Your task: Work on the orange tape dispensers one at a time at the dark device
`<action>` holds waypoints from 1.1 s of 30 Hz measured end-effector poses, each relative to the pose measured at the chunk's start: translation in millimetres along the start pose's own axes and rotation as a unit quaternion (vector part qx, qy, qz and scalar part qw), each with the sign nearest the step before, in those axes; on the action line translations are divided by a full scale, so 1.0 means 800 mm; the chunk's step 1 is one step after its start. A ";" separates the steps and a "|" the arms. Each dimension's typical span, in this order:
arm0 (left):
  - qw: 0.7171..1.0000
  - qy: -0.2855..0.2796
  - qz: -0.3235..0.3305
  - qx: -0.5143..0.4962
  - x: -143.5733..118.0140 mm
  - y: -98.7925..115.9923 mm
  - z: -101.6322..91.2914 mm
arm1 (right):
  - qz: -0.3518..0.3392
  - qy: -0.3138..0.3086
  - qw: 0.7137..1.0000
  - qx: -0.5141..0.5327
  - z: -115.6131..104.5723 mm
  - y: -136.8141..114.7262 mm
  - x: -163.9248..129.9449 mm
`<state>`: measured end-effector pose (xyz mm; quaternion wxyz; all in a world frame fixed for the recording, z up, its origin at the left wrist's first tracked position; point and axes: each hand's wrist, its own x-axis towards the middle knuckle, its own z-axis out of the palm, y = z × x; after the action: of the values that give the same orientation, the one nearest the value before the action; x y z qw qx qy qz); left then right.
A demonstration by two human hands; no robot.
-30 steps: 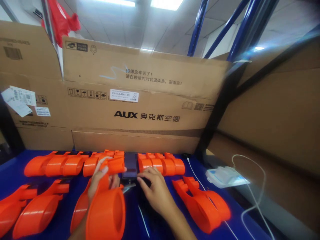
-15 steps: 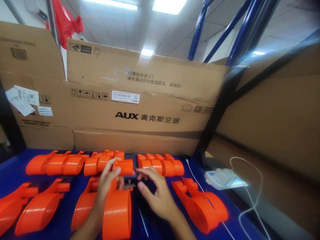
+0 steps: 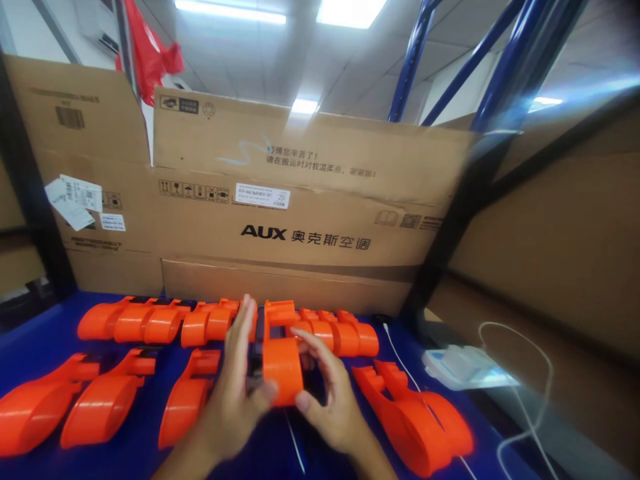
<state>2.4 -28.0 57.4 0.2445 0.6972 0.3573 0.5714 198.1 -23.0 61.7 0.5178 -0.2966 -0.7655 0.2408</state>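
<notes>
Between my hands, over the middle of the blue surface, is an orange plastic piece (image 3: 283, 368) with a wide curved band below and a short arm at its top. My right hand (image 3: 330, 390) grips it from the right, thumb at the band's lower edge and fingers curled behind it. On the other side, my left hand (image 3: 234, 387) is open, its fingers stretched upward and its blurred thumb beside the band; whether the thumb touches it I cannot tell. A dark object (image 3: 256, 365) behind the piece is mostly hidden.
Several similar orange pieces (image 3: 129, 323) stand in a back row. More lie nearer at left, such as one orange piece (image 3: 100, 410), and an orange pair (image 3: 417, 420) lies at right. A white cable (image 3: 400, 357), a pale box (image 3: 465, 367) and a cardboard wall (image 3: 310, 267) surround the area.
The orange piece has moved up and to the right between my hands. My left hand has let go of its upper end and spread its fingers; my right hand has closed around its side.
</notes>
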 end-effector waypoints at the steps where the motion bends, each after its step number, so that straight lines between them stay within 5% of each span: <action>1: 0.995 -0.045 0.049 0.076 -0.003 0.006 -0.007 | 0.000 0.001 1.000 0.005 -0.002 0.000 -0.001; 4: 0.951 -0.140 0.144 0.234 -0.010 0.022 -0.029 | -0.020 -0.034 0.999 0.021 -0.004 -0.002 -0.001; 7: 0.920 -0.152 0.182 0.312 -0.019 0.027 -0.060 | -0.034 -0.061 0.997 0.029 -0.005 -0.004 0.000; 15: 0.883 -0.124 0.090 0.443 -0.035 0.015 -0.236 | 0.003 0.054 0.997 0.047 -0.005 0.003 0.005; 18: 0.870 -0.145 0.086 0.464 -0.043 0.006 -0.278 | 0.006 0.071 0.996 0.047 -0.002 0.001 0.006; 24: 0.837 -0.193 0.062 0.509 -0.068 -0.022 -0.262 | 0.000 0.071 0.996 0.055 -0.001 0.003 0.006; 33: 0.834 -0.231 0.045 0.499 -0.061 -0.045 -0.244 | 0.019 0.091 0.995 0.033 -0.004 0.010 0.007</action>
<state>-199.8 -56.8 44.3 -0.0867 0.8516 0.4953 0.1480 201.0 -13.7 61.1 0.5899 -0.3146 -0.7010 0.2482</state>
